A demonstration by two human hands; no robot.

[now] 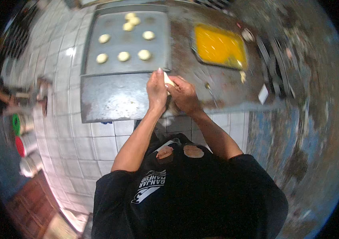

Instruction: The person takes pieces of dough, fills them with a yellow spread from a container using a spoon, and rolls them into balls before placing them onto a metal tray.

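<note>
Over the near edge of the worktable, my left hand (157,89) and my right hand (184,95) come together around a pale piece of dough (168,80). Part of the dough shows between the thumbs and fingers; the rest is hidden by my hands. Just beyond them lies a large grey baking tray (115,68) with several round dough balls (123,56) spaced out on it. Three more balls (132,21) touch each other at its far side.
Right of the tray sits a rectangular pan (200,59) of glossy yellow stuff. Near my right hand lies a thin metal utensil (211,93); a small white card (263,94) is farther right. Buckets (26,144) stand on the far left, beyond white floor tiles (73,147).
</note>
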